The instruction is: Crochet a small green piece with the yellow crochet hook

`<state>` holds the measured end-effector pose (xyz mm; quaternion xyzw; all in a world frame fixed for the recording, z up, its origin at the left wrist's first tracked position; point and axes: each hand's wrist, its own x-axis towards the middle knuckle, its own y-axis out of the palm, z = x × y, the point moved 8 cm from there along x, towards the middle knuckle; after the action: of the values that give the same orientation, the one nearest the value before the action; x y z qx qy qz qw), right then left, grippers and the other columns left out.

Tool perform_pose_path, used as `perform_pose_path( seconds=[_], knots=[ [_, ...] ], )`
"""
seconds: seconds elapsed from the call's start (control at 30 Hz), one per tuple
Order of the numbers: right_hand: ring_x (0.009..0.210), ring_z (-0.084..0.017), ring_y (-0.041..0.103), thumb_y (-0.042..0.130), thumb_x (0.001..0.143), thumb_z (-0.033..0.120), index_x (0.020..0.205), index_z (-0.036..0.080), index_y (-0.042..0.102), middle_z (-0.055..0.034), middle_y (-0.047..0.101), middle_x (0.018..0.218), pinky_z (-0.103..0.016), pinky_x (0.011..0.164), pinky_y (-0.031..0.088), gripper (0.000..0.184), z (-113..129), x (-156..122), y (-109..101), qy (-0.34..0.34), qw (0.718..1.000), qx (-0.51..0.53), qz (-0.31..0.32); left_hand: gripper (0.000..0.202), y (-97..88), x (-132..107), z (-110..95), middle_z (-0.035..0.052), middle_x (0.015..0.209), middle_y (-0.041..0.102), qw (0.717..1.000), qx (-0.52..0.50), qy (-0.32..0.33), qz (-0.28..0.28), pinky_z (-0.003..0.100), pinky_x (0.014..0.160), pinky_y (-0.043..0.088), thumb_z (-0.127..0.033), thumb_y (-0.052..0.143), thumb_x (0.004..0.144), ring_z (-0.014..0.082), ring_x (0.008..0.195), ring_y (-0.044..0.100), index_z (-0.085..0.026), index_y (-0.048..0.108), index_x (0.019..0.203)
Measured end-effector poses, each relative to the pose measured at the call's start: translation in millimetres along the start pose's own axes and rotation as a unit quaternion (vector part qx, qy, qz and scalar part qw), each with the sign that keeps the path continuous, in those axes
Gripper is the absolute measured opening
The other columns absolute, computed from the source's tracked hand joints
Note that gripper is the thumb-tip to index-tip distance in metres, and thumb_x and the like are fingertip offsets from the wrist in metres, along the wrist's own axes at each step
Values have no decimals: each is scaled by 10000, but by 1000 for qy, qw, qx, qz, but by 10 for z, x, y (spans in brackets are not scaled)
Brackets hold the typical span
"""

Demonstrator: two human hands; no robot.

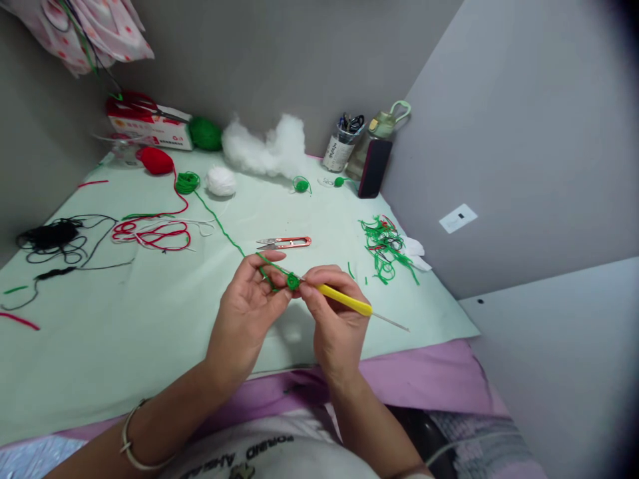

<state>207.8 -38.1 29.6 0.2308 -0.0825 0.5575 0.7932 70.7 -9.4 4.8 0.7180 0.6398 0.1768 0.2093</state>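
Between the fingertips of my left hand [252, 293] is a small round green crochet piece [293, 281]. Green yarn [222, 227] runs over the left fingers from a loose green coil [188, 182] further back. My right hand [339, 313] is closed on a crochet hook with a yellow handle [347, 299], and its thin metal tip meets the green piece. A second thin metal end sticks out behind the handle to the right. Just beyond both hands, orange thread snips [285, 243] lie on the table cover.
Red yarn [154, 234], black yarn [50, 234] and a white ball [220, 181] lie left of centre. White stuffing [267, 146] sits against the back wall. A phone [375, 169] leans on a bottle beside a pen cup [340, 148]. Yarn scraps [387, 246] lie right.
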Motion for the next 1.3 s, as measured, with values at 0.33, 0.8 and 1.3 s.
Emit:
perform_pose_path(
  seconds=[0.33,0.8,1.3],
  knots=[
    [843,-149,675,785,906,126,947,285,801,11,735,908,-300,741,547,164,-30,-28,-5,6,1000,0,9,181,39,-55,-8,6,924,731,999,-13,-31,20,219,851,545,-262,817,903,125,870,671,-218,780,1074],
    [830,-173,697,724,991,294,1015,300,831,-29,746,927,-322,694,580,109,101,31,12,-40,997,-27,63,402,-7,-20,1,-32,853,692,997,-8,-71,30,227,806,530,-206,869,848,112,801,638,-262,768,1233],
    [738,-128,738,590,1077,289,1028,266,785,-20,814,972,-290,703,621,203,12,52,-50,42,994,20,100,360,-49,-9,-6,-40,813,653,989,30,-136,49,282,857,464,-242,830,855,124,770,579,-292,813,1212]
  ],
)
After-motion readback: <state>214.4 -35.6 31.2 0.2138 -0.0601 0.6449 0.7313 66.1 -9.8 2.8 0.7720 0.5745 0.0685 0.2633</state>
